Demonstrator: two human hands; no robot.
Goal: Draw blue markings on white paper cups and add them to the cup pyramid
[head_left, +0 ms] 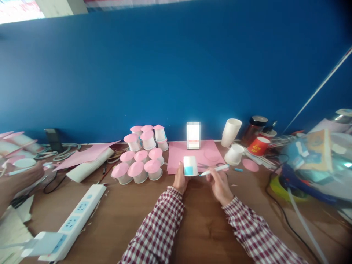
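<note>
Left hand (180,179) grips white cup (190,166), rim-down over bench (203,223): blue patch on, pink top lacking. Right hand (221,187) pinches marker (218,169), tip beside cup. Pink-topped cups (138,172) grouped left, seemingly done.

I had a plain blue partition (176,66) beyond the left grip (180,179), filling much of my feed. Brown wood-grain tabletop (205,231) ran beneath it. Up and far left of it: pale pillar (63,7) beside blown-out light (19,10). Thin white strip (320,90) slanted up, far right.
</note>
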